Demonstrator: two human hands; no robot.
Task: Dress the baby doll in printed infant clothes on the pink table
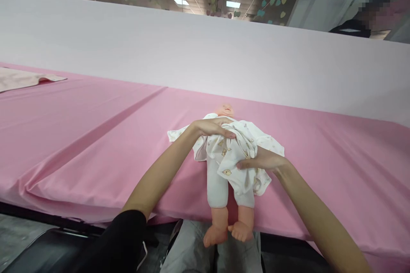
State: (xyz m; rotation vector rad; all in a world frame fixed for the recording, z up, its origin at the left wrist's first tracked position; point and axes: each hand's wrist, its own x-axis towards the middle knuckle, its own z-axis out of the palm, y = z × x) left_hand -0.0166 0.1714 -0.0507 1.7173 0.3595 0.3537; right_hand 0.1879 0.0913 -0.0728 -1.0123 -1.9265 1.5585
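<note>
A baby doll [218, 187] lies on its back on the pink-covered table [96, 153], with its bare head at the far side and its bare feet hanging near the table's front edge. A loose white garment with small printed animals [232, 153] covers its chest and belly, and white legwear covers its thighs. My left hand [213, 128] curls over a fold of the garment near the doll's chest. My right hand [261, 160] lies on the garment's right side, fingers gathering the fabric.
Long creases run through the pink table cover. A pale pink cloth [22, 79] lies at the far left. A tall pale board [192, 51] stands behind the table. A person in dark clothing [355, 25] stands beyond it at the right. My grey trousers [208, 251] show below the table edge.
</note>
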